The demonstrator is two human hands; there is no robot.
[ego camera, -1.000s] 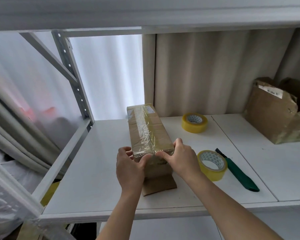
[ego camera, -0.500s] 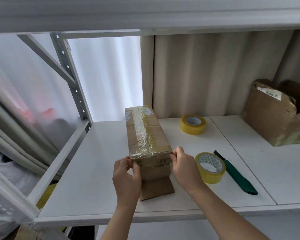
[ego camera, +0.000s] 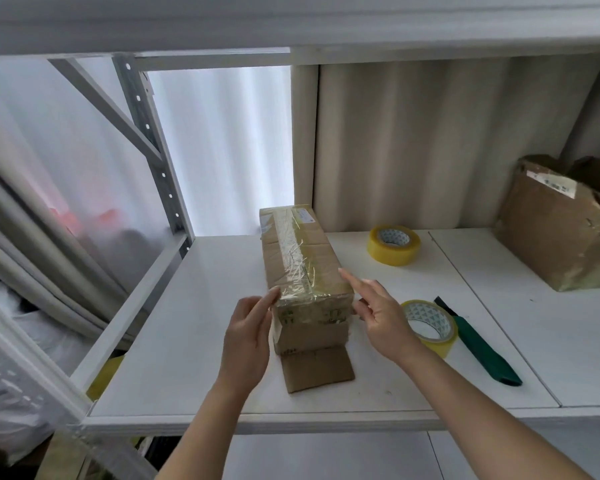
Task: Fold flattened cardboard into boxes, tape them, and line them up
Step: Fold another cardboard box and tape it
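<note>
A long brown cardboard box (ego camera: 302,261) lies lengthwise on the white shelf (ego camera: 194,341), its top and near end covered in clear tape. One loose flap (ego camera: 317,370) lies flat on the shelf at its near end. My left hand (ego camera: 248,336) rests with straight fingers against the box's near left corner. My right hand (ego camera: 378,315) is at the near right corner, index finger stretched along the top edge, fingers relaxed. Neither hand grips anything.
A yellow tape roll (ego camera: 430,325) lies just right of my right hand, beside a green-sheathed cutter (ego camera: 482,351). Another tape roll (ego camera: 394,244) stands farther back. A worn open cardboard box (ego camera: 555,223) sits at the right. A metal upright (ego camera: 153,150) bounds the left.
Both hands have let go of the box's near end and slid outward to its corners, fingers straightening. The box stays in place.
</note>
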